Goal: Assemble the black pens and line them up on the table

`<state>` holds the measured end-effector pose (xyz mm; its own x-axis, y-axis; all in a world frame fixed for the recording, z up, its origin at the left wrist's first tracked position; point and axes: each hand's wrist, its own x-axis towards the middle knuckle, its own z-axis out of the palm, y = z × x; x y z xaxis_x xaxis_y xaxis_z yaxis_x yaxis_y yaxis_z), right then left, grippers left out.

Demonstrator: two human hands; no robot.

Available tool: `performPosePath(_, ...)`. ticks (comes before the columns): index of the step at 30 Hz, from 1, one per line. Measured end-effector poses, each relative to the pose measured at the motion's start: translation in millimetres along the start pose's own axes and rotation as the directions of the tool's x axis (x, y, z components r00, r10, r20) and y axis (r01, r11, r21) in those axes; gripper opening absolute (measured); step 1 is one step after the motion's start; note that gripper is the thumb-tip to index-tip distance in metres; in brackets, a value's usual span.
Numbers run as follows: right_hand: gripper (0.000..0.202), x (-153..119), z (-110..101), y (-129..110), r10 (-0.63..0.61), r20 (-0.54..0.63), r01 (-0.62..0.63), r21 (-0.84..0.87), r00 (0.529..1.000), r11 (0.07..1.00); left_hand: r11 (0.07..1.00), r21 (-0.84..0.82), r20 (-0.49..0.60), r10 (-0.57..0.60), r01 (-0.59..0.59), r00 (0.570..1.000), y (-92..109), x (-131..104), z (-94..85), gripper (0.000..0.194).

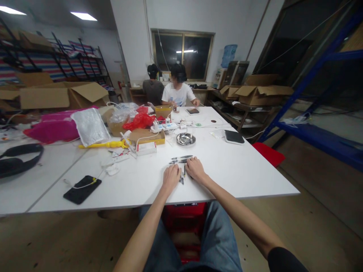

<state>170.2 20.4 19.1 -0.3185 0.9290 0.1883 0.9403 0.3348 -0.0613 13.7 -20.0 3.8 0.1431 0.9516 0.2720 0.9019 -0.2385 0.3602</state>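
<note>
From the head camera, two bare hands rest side by side on the white surface (pixel 244 170) near its close edge, the left hand (pixel 171 176) and the right hand (pixel 195 169) almost touching. Between and just beyond them lies a small cluster of dark pens (pixel 181 160): two or three lie crosswise just past the fingertips, and a couple of shorter pieces show in the gap between the hands; the exact count is too small to tell. Both hands lie palm down with the fingers curled onto the pens; the left grip looks loosely closed over the pieces beneath it, though what it clasps is hidden, and the right grip sits with fingers together touching the far pens, not visibly clamped round any. Farther off, one round metal dish (pixel 186 138) stands alone in the middle of the surface. To the near left lies one black phone (pixel 82 189) with a pale cable across it. One dark flat pad (pixel 234 136) lies to the far right. One yellow tool (pixel 104 144) lies to the left, beside one small white box (pixel 146 148). At the far end two people sit, one in a white shirt (pixel 178 94).
</note>
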Motion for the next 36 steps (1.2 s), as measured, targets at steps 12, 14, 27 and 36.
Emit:
performPosePath(12, 0.015, 26.1, 3.3, 13.2, 0.026, 0.077, -0.045, 0.26, 0.997, 0.964, 0.911, -0.394, -0.08, -0.167, 0.122, 0.983, -12.7, 10.2, 0.8, 0.014)
performPosePath(14, 0.015, 34.1, 0.7, 24.5, 0.038, 0.068, -0.06, 0.356, 0.997, 0.933, 0.909, -0.4, -0.079, -0.163, 0.119, 0.983, -11.5, 9.4, -1.0, 0.014)
performPosePath(27, 0.033, 8.7, 21.1, 61.3, 0.336, 0.112, -0.077, 0.99, 0.935, -0.114, 0.919, -0.391, -0.172, -0.131, 0.054, 0.976, -27.6, 4.8, 10.2, 0.014)
performPosePath(36, 0.038, 8.8, 23.4, 58.0, 0.27, 0.081, -0.068, 0.996, 0.959, -0.059, 0.933, -0.356, -0.139, -0.111, 0.055, 0.984, -26.8, 6.0, 7.0, 0.006)
